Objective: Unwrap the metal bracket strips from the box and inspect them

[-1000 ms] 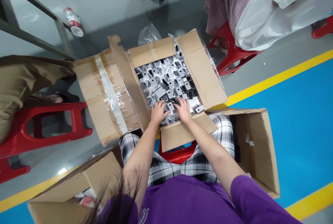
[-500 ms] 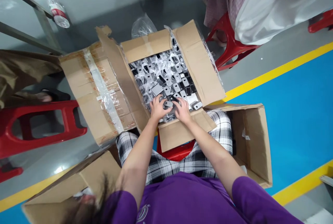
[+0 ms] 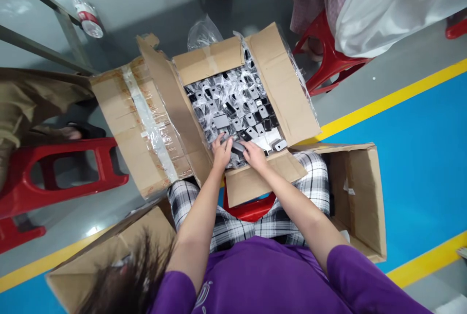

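Note:
An open cardboard box (image 3: 284,90) stands on the floor in front of my knees, packed with several small grey and black parts in clear plastic bags (image 3: 233,105). Both hands reach into its near edge. My left hand (image 3: 221,151) and my right hand (image 3: 254,154) close together on one small dark grey bagged part (image 3: 238,147), fingers curled round its two ends.
An empty open carton (image 3: 365,197) lies at my right, another carton (image 3: 109,260) at my lower left. Red plastic stools (image 3: 54,178) stand left and far right. A person in white and pink sits at top right. A plastic bottle (image 3: 86,12) lies near metal table legs.
My hands went from lying flat on the bagged parts to gripping one dark part between them and drawing it toward the box's near edge. The view shifted slightly.

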Available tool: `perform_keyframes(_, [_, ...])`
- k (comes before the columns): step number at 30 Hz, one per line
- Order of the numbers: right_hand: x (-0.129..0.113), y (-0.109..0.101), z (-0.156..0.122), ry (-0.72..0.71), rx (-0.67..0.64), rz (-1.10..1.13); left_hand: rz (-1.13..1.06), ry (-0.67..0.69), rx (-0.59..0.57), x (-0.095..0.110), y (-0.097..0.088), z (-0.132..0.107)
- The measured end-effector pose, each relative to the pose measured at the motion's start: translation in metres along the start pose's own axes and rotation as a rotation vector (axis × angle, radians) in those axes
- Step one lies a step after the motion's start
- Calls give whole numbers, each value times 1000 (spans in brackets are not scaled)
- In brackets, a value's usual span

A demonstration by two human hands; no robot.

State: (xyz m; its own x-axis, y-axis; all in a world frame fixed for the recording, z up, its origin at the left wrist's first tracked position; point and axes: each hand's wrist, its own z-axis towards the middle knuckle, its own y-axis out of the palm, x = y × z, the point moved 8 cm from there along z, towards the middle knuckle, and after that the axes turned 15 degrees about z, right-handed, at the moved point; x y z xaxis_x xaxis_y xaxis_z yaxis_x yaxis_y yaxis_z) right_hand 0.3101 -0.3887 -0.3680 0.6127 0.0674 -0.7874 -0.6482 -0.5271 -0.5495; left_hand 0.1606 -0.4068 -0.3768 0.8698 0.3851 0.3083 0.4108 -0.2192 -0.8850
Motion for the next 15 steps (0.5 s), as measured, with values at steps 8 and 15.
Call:
perform_keyframes(8, [-1, -8, 34, 140, -72, -132, 154, 72, 5, -18, 13, -41])
perform_keyframes(15, [-1, 1, 7, 131, -81, -102, 180, 77, 26, -4, 27, -48])
